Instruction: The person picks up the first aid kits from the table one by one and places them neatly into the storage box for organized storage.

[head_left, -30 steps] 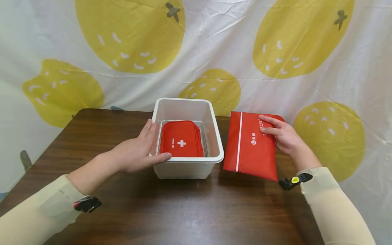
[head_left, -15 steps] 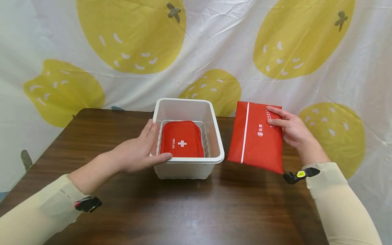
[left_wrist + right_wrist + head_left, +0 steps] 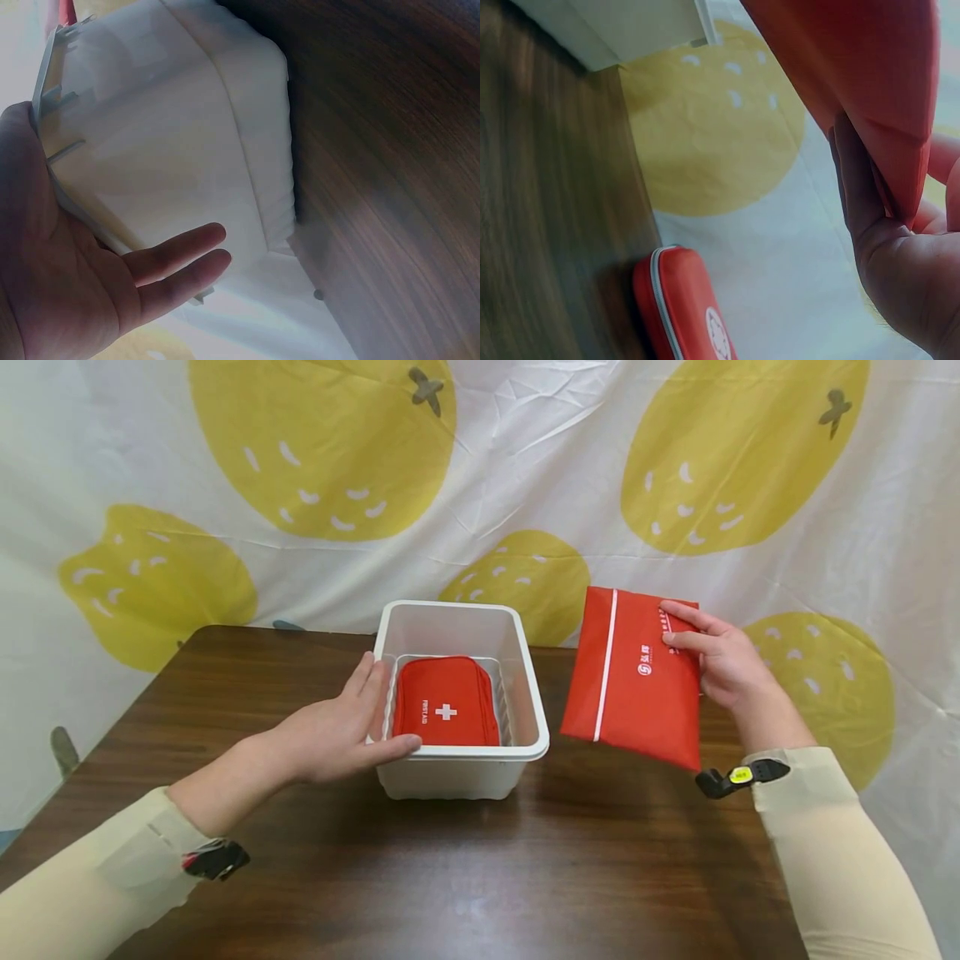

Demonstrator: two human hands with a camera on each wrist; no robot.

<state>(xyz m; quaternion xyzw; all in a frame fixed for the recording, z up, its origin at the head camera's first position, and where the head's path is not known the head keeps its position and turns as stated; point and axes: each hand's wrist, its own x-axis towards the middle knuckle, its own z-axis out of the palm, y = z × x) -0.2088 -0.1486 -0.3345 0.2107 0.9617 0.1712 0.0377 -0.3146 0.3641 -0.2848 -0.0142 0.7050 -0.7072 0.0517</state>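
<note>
- We log a lemon-print cloth point(image 3: 480, 460) as backdrop, hung behind the work and presumably there to screen the background.
- Brown table point(image 3: 457, 885): reaches up to the cloth and carries the setup.
- White bin point(image 3: 450, 777): upright on the table, its mouth facing up. We judge its spot between the arms suits access from either side.
- Flat red pouch point(image 3: 626, 693): raised off the table, right of the bin and apart from it, tilted with its printed face toward us. It keeps fairly flat though held at one side only; we infer some stiffness or a light load.
- First-aid bag point(image 3: 446, 689): inside the bin, cross upward. It appears to lie flat, probably because the floor is roomy enough.
- Red zip case point(image 3: 686, 304): on the table by the cloth, cut by the frame in the right wrist view; we cannot make it out in the head view.
- Left hand point(image 3: 337, 731): not grasping; fingers extended along the bin's left side, thumb at the near rim, likely to steady it.
- Right hand point(image 3: 720, 660): pinching the flat red pouch at its right edge, digits on both faces, which leaves the rest unsupported.
</note>
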